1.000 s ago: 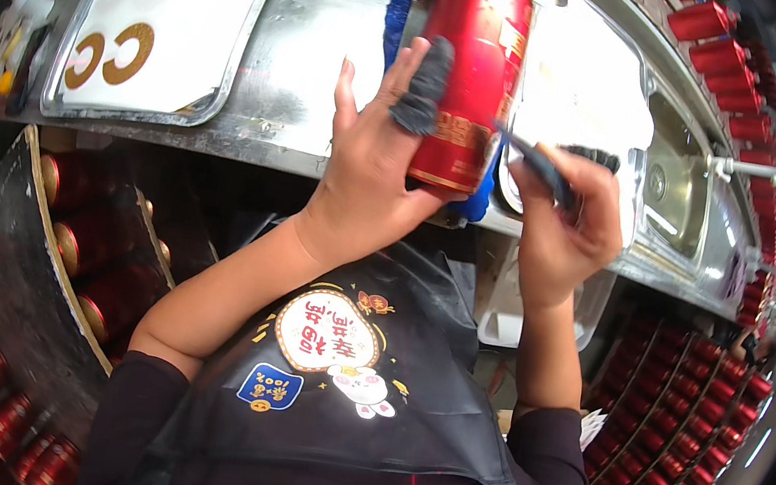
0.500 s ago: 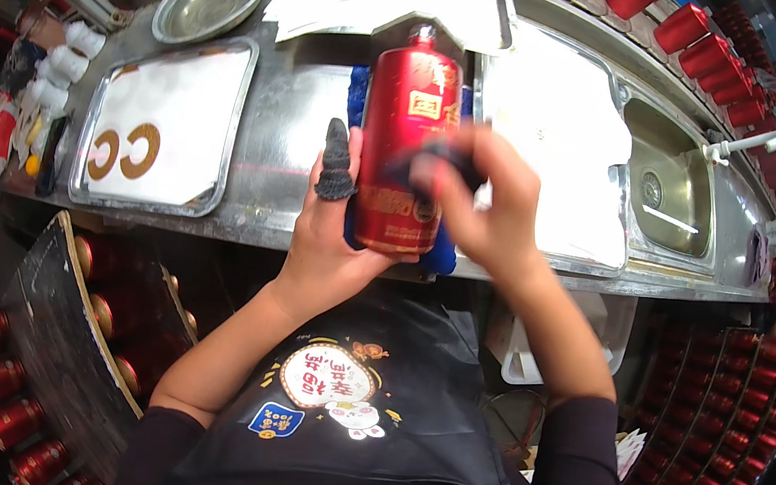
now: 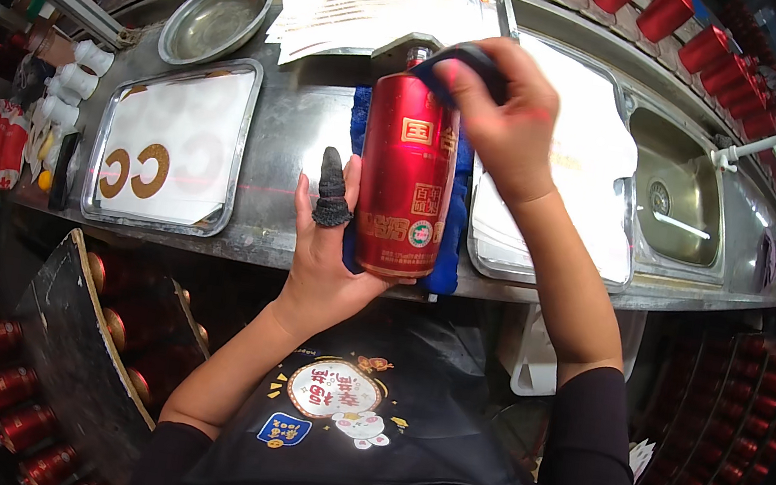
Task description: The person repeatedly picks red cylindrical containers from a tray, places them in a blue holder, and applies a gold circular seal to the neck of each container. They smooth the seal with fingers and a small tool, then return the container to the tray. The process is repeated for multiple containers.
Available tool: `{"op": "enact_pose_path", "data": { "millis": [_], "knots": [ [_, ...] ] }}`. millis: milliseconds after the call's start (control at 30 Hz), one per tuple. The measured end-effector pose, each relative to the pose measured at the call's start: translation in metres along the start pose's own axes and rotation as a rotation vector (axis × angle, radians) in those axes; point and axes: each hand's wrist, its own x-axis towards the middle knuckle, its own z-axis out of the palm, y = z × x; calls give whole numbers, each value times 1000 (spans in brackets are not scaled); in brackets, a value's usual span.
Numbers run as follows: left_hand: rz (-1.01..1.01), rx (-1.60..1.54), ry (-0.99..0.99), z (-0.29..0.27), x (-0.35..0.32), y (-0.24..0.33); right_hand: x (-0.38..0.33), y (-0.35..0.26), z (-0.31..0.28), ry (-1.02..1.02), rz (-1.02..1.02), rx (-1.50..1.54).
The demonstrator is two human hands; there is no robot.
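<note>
A red glossy bottle (image 3: 407, 161) with gold lettering rests on a blue towel (image 3: 449, 251), its neck pointing away from me. My left hand (image 3: 331, 259) holds it at the lower left and under the base. One finger of that hand, in a black knitted finger cover (image 3: 332, 190), stands away from the bottle. My right hand (image 3: 515, 112) grips a dark blue-black pad or folded cloth (image 3: 477, 65) against the bottle's right shoulder, beside the neck. The pad partly hides the shoulder.
Left, a tray (image 3: 241, 147) bears white sheets and two gold C-shaped pieces; a metal bowl (image 3: 216, 20) is behind it. Paper stacks (image 3: 372, 2) lie at the back, more sheets (image 3: 552, 206) on the right tray. A sink (image 3: 681, 204) is far right. Red bottles (image 3: 668, 12) line the back.
My right hand with the pad has moved up from the bottle's middle to its shoulder. More of the bottle's front shows now. The left hand keeps its hold, and the whole view has shifted slightly.
</note>
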Motion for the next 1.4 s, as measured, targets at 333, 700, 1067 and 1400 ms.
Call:
{"op": "enact_pose_path", "data": {
  "millis": [333,700,1067,1400],
  "knots": [
    [90,60,-37,-4,4,-12,-6,17,0,135,-12,51],
    [-9,-56,-60,-7,11,-13,-59,-9,-14,25,55,70],
    [167,-60,96,3,10,-4,-151,-18,-16,308,609,172],
    [95,-106,51,1,8,-15,-137,-33,-15,325,569,253]
  ]
}}
